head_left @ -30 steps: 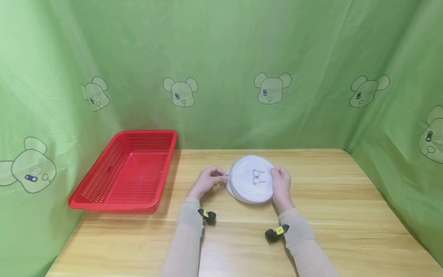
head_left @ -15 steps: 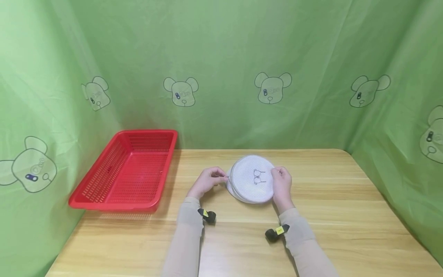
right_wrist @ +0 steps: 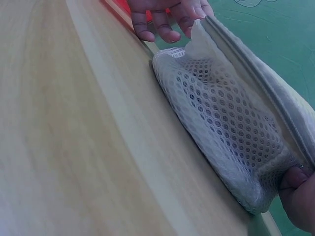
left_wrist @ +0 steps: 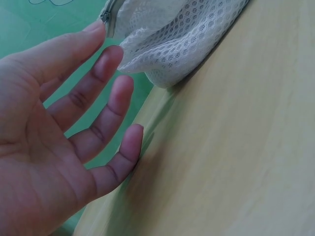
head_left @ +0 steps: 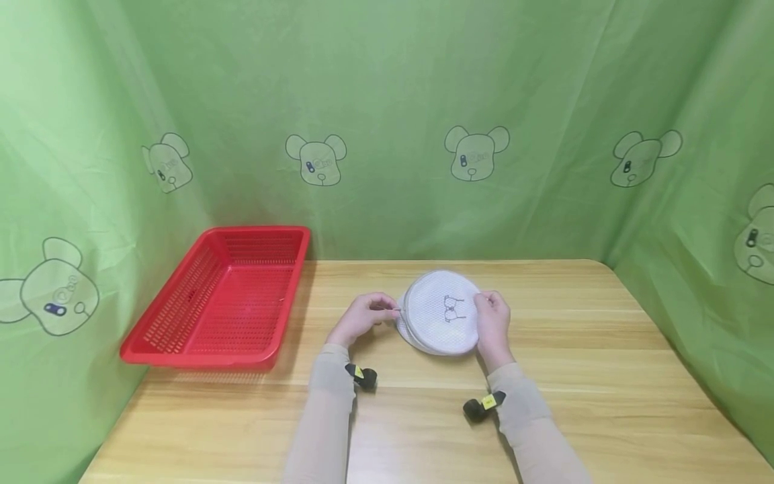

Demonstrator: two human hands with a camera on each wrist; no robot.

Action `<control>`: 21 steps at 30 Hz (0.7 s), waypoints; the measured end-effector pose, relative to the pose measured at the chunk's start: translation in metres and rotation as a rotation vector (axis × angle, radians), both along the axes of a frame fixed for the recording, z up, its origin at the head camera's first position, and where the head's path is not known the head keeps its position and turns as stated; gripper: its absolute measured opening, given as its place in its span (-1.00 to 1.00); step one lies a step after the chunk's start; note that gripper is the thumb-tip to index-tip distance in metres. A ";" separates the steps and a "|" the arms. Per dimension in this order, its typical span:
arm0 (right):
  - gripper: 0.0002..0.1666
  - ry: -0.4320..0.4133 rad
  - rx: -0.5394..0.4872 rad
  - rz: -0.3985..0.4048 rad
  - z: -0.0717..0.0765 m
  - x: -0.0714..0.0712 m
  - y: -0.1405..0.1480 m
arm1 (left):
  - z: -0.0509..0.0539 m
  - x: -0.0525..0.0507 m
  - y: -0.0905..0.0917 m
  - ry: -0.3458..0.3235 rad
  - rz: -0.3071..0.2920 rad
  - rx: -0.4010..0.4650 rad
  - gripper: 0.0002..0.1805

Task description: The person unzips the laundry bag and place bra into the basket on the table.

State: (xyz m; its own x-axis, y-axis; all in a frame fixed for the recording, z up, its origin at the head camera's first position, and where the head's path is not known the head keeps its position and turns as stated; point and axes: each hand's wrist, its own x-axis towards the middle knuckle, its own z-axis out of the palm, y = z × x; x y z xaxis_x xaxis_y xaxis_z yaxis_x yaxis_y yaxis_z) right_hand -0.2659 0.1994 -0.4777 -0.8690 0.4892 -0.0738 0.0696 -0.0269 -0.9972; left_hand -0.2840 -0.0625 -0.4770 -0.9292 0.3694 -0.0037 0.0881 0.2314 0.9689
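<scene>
A round white mesh laundry bag (head_left: 437, 329) with a bra outline printed on its top sits mid-table in the head view. My left hand (head_left: 363, 317) is at its left side, thumb and forefinger pinching the zipper pull (left_wrist: 105, 17); the other fingers are spread. Along the bag's upper edge runs a grey zipper (right_wrist: 261, 81). My right hand (head_left: 494, 324) grips the right edge of the bag, its thumb (right_wrist: 295, 178) against the mesh in the right wrist view. Below the zipper, the mesh side wall (right_wrist: 221, 108) sags in folds. Most right fingers are hidden.
A red perforated plastic basket (head_left: 291, 296) stands at the left of the wooden table (head_left: 605, 376). Green curtains (head_left: 387, 81) with printed bear heads surround the back and sides. Each sleeved wrist carries a small black camera (head_left: 365, 378).
The bag's top and my left fingertips have shifted very slightly to the right. Both hands keep their hold; the basket has not moved.
</scene>
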 end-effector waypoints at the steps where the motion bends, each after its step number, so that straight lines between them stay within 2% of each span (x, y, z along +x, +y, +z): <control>1: -0.92 -0.003 0.002 0.002 0.000 0.000 0.000 | 0.000 0.000 0.000 0.001 -0.003 -0.002 -0.73; 12: -0.92 -0.009 0.013 -0.006 0.000 -0.001 0.001 | 0.002 0.001 -0.003 0.002 -0.044 -0.032 -0.80; 21: -0.91 -0.014 0.020 -0.019 0.001 0.001 0.002 | 0.000 0.001 -0.001 0.006 -0.096 -0.013 -0.81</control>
State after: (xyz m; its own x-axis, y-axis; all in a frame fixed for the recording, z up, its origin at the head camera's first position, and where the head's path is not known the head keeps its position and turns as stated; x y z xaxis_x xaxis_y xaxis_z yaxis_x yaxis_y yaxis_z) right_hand -0.2651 0.2009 -0.4764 -0.8583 0.5074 -0.0765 0.0836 -0.0088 -0.9965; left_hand -0.2834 -0.0638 -0.4765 -0.8894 0.4571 -0.0039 0.1161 0.2340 0.9653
